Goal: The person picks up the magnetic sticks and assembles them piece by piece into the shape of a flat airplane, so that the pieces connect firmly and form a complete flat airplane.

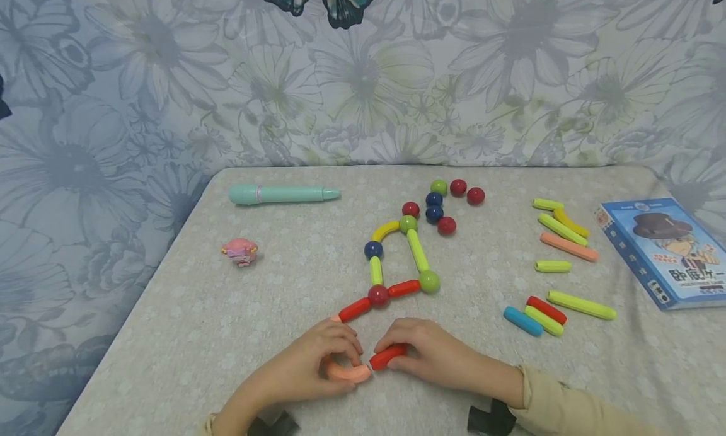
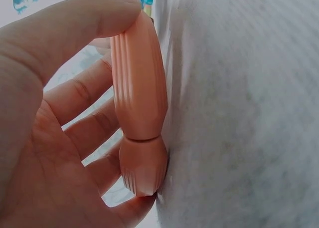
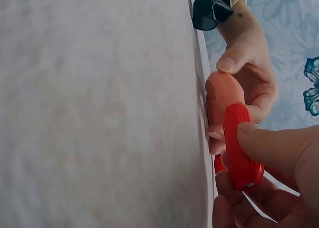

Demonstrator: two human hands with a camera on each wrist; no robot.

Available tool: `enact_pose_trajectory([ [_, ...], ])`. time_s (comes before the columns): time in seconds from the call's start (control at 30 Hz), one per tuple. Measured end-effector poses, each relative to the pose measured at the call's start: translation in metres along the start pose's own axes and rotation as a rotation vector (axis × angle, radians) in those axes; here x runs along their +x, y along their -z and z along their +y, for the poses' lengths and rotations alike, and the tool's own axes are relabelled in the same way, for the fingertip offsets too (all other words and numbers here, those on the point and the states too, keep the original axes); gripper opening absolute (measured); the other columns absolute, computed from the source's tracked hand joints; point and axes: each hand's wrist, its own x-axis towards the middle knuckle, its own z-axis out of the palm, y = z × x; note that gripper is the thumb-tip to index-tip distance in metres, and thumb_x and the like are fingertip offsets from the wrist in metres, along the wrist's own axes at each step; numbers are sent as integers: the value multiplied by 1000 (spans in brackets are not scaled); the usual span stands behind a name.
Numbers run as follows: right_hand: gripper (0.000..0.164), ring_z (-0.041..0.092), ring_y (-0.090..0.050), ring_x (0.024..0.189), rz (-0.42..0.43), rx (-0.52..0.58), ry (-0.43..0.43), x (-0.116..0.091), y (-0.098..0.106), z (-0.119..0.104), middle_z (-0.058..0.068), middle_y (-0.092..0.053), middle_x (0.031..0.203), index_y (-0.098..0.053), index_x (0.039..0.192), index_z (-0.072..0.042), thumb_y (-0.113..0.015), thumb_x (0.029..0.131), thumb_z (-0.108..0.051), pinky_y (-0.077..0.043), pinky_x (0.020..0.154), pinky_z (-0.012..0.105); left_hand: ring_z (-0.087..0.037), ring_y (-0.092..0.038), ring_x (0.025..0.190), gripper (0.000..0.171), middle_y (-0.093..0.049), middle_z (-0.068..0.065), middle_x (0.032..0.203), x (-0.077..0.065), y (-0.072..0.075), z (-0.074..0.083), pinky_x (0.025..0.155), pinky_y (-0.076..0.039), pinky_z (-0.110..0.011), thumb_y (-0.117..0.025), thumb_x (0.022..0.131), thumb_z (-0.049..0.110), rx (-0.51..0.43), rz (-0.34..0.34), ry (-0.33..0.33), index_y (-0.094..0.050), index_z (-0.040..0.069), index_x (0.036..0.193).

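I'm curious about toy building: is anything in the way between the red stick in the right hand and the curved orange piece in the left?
Nothing visible: the red stick and the curved orange piece lie nearly end to end, perhaps already touching.

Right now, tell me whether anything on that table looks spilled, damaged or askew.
Nothing stands out: the held red rod and orange piece look intact, the loose balls look scattered but undamaged, and no spill shows.

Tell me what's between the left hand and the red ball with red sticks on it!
In the head view, a red stick reaches from the red ball toward the left hand, where a bit of orange stick shows.
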Motion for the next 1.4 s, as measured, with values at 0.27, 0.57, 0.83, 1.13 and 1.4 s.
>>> enact_pose_trajectory([
  [0.27, 19, 2, -55, 89, 19, 61, -14, 0, -1, 0, -15, -60, 96, -69, 102, -15, -71, 84, -10, -46, 77, 24, -10, -46, 110, 23, -57, 16, 106, 2, 0, 0, 96, -35, -42, -80, 74, 20, -5, -27, 36, -64, 31, 88],
  [0.57, 19, 4, -56, 83, 82, 148, -59, -3, -1, 5, -14, -62, 93, -67, 98, -13, -73, 81, -9, -48, 73, 24, -9, -47, 109, 16, -57, 19, 101, 6, -4, 8, 101, -15, -61, -77, 77, 28, 120, -8, 74, -67, 29, 89],
  [0.83, 22, 8, -60, 70, 90, 326, -219, -7, -3, 1, -6, -61, 84, -60, 93, -11, -76, 78, -7, -51, 64, 24, -4, -51, 85, 21, -58, 18, 87, 16, -22, 28, 82, -41, -38, -77, 76, 34, 336, 68, 115, -72, 21, 92],
  [1.13, 18, 9, -61, 80, 85, 267, -247, -20, 8, 2, -8, -63, 89, -62, 98, -13, -71, 83, -10, -50, 71, 25, 2, -47, 61, 12, -50, 19, 68, 21, -26, 27, 60, -41, -20, -77, 77, 25, 119, 33, 219, -67, 21, 84],
  [1.4, 17, 9, -56, 78, 259, 38, -320, -72, 48, 12, -7, -63, 92, -66, 101, -13, -70, 84, -10, -50, 68, 26, 0, -47, 63, 15, -50, 18, 69, 18, -24, 27, 56, -41, -19, -76, 78, 30, 69, 7, 269, -67, 21, 86],
])
